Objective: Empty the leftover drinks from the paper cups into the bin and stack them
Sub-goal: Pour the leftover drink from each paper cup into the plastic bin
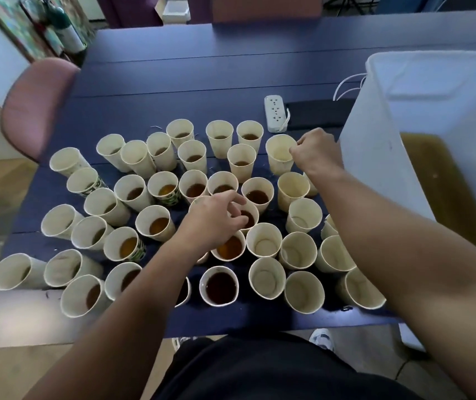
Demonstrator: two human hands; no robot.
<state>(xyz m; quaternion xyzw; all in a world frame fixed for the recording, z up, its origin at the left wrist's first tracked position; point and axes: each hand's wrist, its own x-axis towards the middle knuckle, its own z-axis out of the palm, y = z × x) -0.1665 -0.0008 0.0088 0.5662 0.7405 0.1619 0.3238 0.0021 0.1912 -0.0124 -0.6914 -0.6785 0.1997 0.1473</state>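
Seen from the head camera, a person is standing at a dark blue bench (150,73) crowded with several dozen cream paper cups (132,194), all upright and packed close together in rough rows. Most of the cups on the left and in the middle are holding brown or amber drink, while those nearer the right, such as one empty cup (263,243), are showing only bare, stained bottoms. The left hand (213,219) is hovering over the middle of the cluster, its fingers loosely curled and spread above a cup of dark liquid (248,219); its grip appears to be open and holding nothing, though the fingertips are slightly blurred. The right hand (316,153) is reaching to the far right of the cluster, its fingers curled and pinching the rim of a pale cup (280,154) that is standing beside the bin. The white bin (375,174) is sitting at the right edge of the bench, with brownish liquid pooling inside it. Behind the cups, a white power strip (274,112) is lying on the bench next to a flat black object (317,114), and a pink chair (33,108) is standing off the left side.
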